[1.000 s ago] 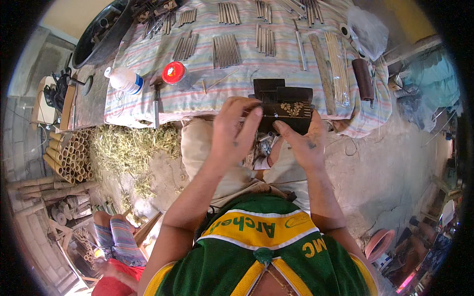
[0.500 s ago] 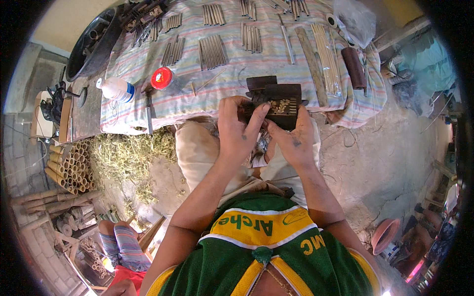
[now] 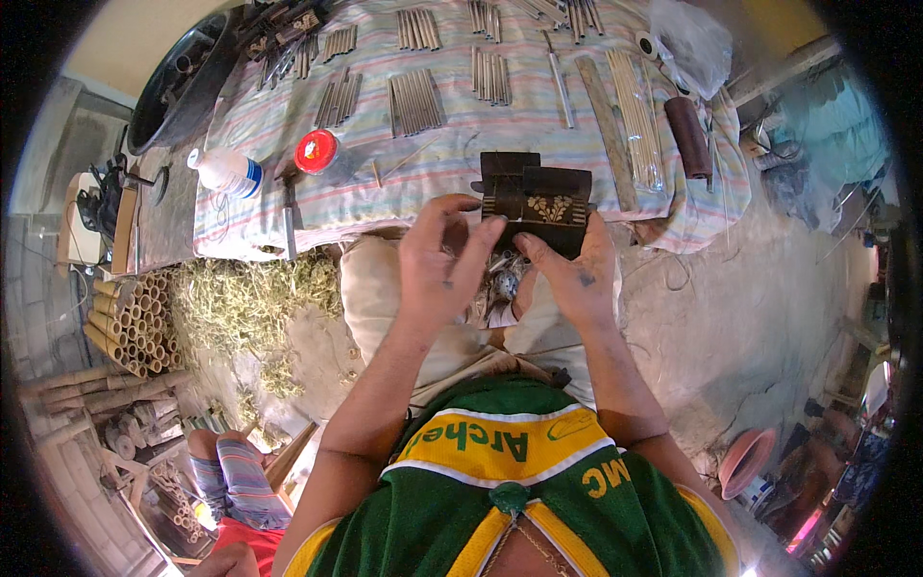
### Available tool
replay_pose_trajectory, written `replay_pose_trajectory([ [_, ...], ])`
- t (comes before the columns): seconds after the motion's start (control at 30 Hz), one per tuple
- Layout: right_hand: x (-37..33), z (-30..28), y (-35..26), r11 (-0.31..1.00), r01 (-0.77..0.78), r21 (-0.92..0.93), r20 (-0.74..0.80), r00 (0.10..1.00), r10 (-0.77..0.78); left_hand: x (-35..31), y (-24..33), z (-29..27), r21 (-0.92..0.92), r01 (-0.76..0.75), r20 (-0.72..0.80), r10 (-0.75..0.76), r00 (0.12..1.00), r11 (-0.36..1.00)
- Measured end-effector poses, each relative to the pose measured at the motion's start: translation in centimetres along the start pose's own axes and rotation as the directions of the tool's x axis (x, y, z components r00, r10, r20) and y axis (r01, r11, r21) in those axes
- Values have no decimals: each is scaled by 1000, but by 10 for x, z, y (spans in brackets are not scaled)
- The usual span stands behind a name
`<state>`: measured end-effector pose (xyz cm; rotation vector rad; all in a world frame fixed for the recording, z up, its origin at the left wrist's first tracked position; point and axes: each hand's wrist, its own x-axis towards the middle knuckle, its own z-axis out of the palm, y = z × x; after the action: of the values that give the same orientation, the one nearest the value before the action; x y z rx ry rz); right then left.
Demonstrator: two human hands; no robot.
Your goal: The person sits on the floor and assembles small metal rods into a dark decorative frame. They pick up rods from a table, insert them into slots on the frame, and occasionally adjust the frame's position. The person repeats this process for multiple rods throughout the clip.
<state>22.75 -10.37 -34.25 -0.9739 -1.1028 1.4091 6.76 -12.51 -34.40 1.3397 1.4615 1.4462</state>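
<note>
Box [image 3: 538,205], dark with pale flowers and short stripes worked on it, lies up in front of me, just past my fingertips at the near edge of the striped cloth [image 3: 385,197]. Its long axis runs across me, left to right, so one end faces each of my hands. My right hand [image 3: 577,267] is the nearer, pinching the right end: thumb along the near side, fingers up round the outer corner. My left hand [image 3: 444,262] is at the other end, thumb and forefinger spread with a gap between them, their tips reaching the left corner; whether they press on it or only rest near it, I cannot tell. From that hand the box lies up and to the right, and from my right hand up and to the left. At the far side of the box two dark panels [image 3: 558,181] overlap side by side. Further up the cloth, well apart from my hands, lie rows of slim rods [image 3: 416,103], with a hammer [image 3: 288,216] off to my left
</note>
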Motion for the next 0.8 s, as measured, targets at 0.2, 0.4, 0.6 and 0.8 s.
replay_pose_trajectory([
  [0.2, -2, -4, 1, 998, 25, -59, 18, 1000, -23, -2, 1, 20, 99, -49, -43, 53, 998, 994],
  [0.4, -6, -18, -12, 981, -33, -191, 103, 993, 53, 33, -6, -12, 255, -279, 38, 279, 960, 926],
  [0.6, -10, -23, -14, 948, 31, -317, 179, 983, 28, 63, -23, -18, 412, -522, 531, 269, 804, 747],
  [0.8, -11, -31, -11, 976, -16, -216, 129, 991, 45, 34, 6, -64, -40, 34, 517, -9, 856, 999],
])
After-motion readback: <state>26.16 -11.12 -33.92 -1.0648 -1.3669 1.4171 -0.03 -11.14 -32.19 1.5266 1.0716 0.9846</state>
